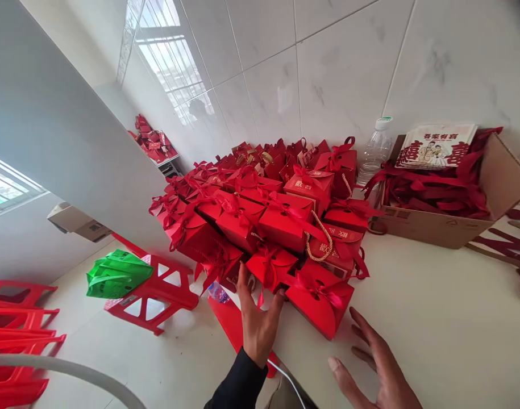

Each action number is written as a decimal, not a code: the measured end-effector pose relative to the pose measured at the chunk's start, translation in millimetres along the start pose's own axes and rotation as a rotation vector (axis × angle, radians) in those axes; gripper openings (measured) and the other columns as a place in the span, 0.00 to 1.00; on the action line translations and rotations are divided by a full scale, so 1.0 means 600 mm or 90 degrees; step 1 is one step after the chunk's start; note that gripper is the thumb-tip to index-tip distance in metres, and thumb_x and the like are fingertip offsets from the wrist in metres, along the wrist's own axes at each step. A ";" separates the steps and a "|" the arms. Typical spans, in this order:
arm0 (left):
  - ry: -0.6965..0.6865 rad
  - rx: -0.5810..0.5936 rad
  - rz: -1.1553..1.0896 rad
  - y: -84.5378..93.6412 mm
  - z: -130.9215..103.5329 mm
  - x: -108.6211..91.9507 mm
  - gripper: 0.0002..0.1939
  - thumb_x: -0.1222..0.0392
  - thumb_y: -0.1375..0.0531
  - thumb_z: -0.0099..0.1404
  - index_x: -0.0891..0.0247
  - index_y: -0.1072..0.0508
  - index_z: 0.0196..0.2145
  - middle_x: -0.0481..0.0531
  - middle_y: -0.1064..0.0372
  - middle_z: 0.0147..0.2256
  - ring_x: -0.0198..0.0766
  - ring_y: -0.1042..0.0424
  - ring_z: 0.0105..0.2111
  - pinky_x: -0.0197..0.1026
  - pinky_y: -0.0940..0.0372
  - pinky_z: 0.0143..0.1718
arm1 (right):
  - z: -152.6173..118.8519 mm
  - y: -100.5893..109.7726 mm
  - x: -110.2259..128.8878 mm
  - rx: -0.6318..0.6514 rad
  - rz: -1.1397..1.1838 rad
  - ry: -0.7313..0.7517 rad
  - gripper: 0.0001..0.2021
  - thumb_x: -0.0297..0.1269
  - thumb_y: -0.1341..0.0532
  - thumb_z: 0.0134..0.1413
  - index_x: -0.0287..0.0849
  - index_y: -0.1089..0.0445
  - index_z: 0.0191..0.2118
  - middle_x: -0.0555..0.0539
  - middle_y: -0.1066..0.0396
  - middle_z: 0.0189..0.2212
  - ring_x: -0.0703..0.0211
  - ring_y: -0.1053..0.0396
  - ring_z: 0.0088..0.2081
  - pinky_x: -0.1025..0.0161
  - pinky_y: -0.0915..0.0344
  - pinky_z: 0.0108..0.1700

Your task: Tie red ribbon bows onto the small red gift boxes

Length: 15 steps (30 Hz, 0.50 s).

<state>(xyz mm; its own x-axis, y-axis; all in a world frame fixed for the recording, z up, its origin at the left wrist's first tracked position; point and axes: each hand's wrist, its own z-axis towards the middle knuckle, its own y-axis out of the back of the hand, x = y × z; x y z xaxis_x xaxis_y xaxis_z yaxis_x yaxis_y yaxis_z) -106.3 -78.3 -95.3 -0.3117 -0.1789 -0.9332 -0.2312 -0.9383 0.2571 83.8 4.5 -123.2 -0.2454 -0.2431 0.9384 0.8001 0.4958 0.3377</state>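
Note:
My left hand (260, 329) has its thumb and forefinger on either side of a small red gift box (271, 266) tied with a ribbon bow, at the front of a packed group of such boxes. My right hand (377, 369) is open, fingers apart and holding nothing, just to the right of another red gift box (323, 298) at the near corner. Behind them, more boxes with bows stand close together, some stacked. One box (310, 190) on top bears gold print, and a gold cord handle (319, 238) hangs in front of it.
On the right, a cardboard box (430, 224) holds dark red ribbons and printed cards (436, 146). A clear plastic bottle (375, 149) stands by the tiled wall. Left of the table are red stools (157, 292), one bearing a green bag (119, 274). A white cable (287, 375) passes near my left wrist.

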 end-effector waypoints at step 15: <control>0.009 0.026 -0.037 0.003 -0.040 0.014 0.41 0.50 0.35 0.70 0.46 0.51 0.73 0.60 0.52 0.74 0.54 0.40 0.70 0.58 0.38 0.67 | 0.062 -0.013 0.054 -0.028 0.024 -0.002 0.47 0.53 0.34 0.58 0.44 0.53 0.76 0.35 0.37 0.64 0.37 0.33 0.62 0.41 0.31 0.61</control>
<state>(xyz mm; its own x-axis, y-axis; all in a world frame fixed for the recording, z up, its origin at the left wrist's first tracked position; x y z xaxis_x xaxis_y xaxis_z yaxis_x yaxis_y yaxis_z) -87.0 -88.5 -109.0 -0.2835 -0.1286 -0.9503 -0.2868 -0.9342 0.2120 49.4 23.7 -92.9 -0.2162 -0.2219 0.9508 0.8324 0.4670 0.2983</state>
